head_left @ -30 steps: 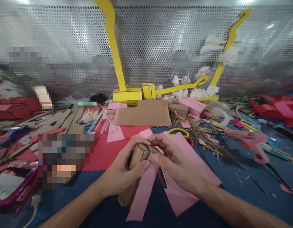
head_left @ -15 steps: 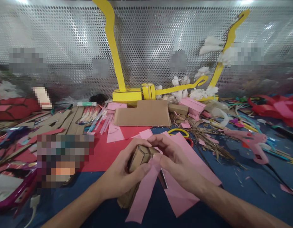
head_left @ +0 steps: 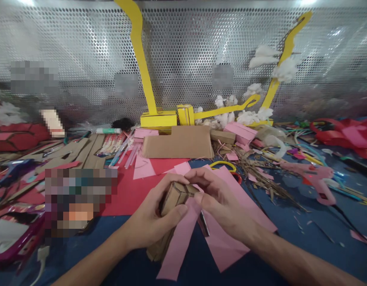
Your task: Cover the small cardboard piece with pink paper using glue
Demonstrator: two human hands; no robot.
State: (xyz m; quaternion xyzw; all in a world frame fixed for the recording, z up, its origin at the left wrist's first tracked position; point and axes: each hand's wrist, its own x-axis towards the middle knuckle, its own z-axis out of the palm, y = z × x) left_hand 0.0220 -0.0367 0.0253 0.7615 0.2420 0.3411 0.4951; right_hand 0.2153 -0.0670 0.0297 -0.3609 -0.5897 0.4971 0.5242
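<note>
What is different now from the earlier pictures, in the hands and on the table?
The right hand has slid its thumb slightly right at the upper end of the pink strip. Nothing was grasped or released: the left hand still holds the cardboard block. The glue gun stayed put.

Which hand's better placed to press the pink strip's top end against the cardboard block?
Probably the right hand: its thumb is at the upper end of the pink strip. The left hand is wrapped around the cardboard block, apparently steadying it.
</note>
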